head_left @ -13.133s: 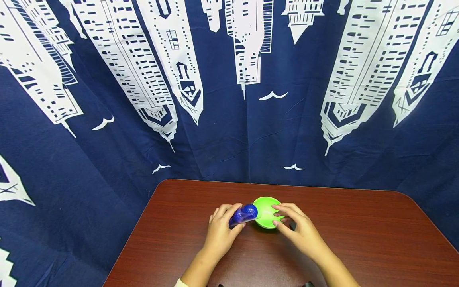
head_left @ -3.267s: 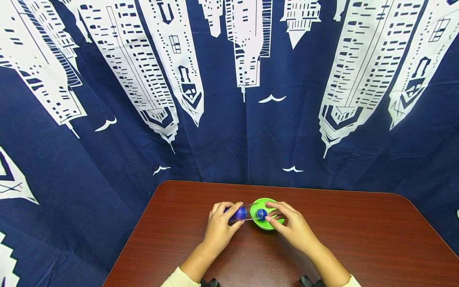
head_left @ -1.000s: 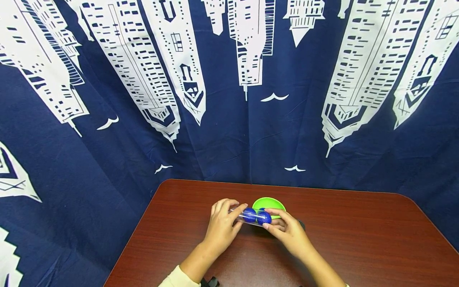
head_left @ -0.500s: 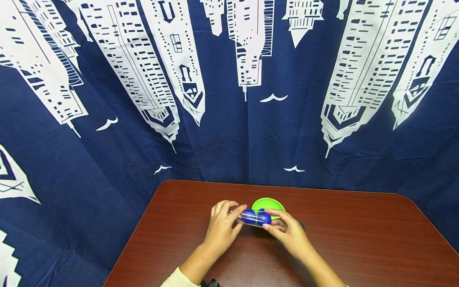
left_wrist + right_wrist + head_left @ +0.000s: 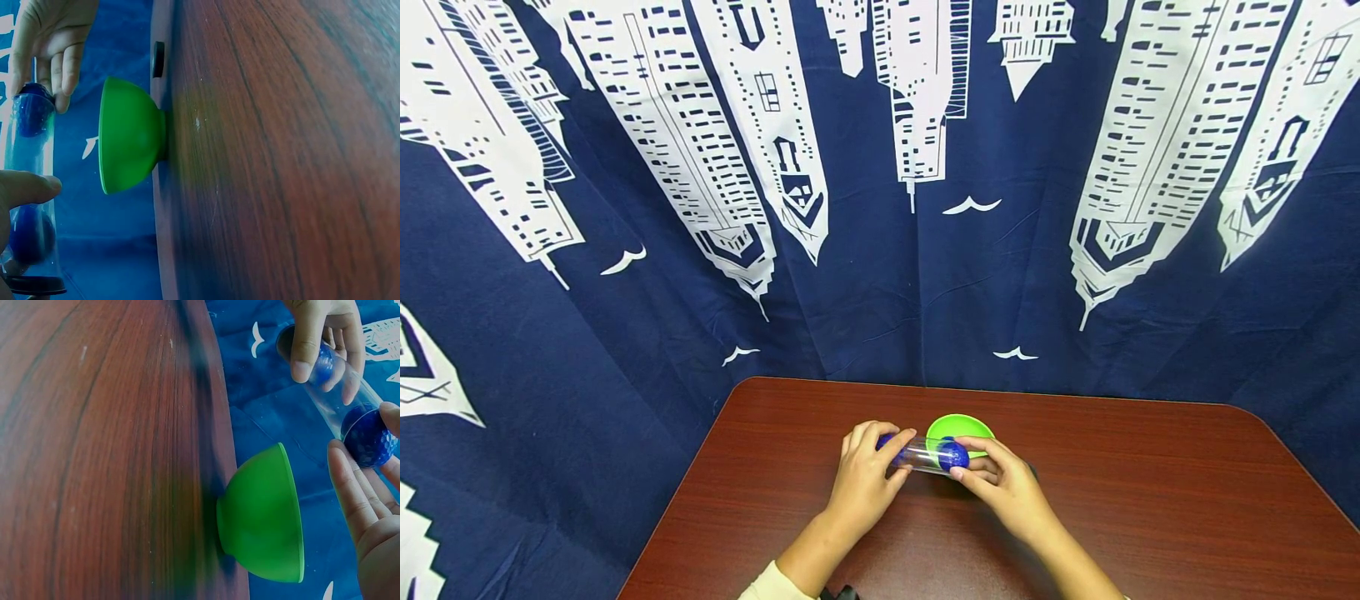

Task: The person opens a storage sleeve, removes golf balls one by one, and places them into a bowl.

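Note:
My left hand (image 5: 859,477) grips a clear plastic tube (image 5: 921,455), held nearly level above the table. A blue dimpled golf ball (image 5: 31,234) lies inside the tube near its black end (image 5: 34,285), partly covered by the left fingers. At the tube's other end, my right hand (image 5: 1009,483) has thumb and fingers around a second golf ball (image 5: 369,436), which sits at the mouth and sticks partly out. Just beyond the tube stands a green bowl (image 5: 962,423), mostly visible in both wrist views. A bit of blue (image 5: 947,439) shows inside it.
The bowl stands on a reddish-brown wooden table (image 5: 1150,475). A small black disc-like piece (image 5: 159,59) lies on the table near the bowl, mostly behind the right hand in the head view. A blue cloth with white buildings (image 5: 865,292) hangs behind the table.
Half a second ago both balls lay together at the right end; one has since slid left under my left hand. Earlier, the tube was over the bowl; now it is nearer me.

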A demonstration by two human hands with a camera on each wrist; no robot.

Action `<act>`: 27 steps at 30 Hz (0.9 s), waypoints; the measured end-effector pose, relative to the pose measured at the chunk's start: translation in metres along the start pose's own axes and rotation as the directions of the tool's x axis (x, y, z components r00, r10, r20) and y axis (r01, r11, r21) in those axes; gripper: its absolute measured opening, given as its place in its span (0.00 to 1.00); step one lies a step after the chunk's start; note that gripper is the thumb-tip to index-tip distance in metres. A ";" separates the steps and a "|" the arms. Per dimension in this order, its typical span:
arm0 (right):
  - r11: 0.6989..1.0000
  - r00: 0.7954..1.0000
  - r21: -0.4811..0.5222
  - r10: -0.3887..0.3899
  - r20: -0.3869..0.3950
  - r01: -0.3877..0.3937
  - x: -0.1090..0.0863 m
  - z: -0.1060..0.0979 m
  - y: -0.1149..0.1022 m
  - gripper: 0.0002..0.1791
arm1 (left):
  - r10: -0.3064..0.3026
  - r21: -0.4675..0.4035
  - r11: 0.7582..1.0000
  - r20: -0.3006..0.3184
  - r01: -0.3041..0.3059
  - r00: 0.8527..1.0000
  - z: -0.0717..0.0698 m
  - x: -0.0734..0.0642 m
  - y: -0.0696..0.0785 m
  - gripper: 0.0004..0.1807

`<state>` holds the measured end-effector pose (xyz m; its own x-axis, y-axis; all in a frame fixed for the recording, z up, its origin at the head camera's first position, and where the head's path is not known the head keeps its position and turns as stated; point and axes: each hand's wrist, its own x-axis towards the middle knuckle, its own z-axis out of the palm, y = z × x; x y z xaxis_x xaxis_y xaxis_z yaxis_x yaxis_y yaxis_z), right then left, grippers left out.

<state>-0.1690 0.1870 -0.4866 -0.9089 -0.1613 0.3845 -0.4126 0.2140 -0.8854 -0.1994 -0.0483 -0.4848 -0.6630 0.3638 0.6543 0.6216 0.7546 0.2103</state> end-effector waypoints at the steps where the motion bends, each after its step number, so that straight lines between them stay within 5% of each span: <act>1: 1.000 1.000 -0.001 0.000 -0.002 0.000 0.000 0.000 0.000 0.23 | 0.003 0.001 1.000 -0.004 -0.003 1.000 0.000 0.000 0.000 0.31; 27: 0.995 0.997 -0.081 -0.062 -0.050 0.058 0.010 -0.016 -0.005 0.21 | -0.112 -0.083 0.990 -0.012 0.110 0.994 0.004 -0.003 -0.002 0.30</act>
<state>-0.1773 0.2000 -0.4743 -0.8833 -0.1260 0.4516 -0.4683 0.2815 -0.8375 -0.2006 -0.0490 -0.4906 -0.7234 0.2708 0.6351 0.5772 0.7419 0.3411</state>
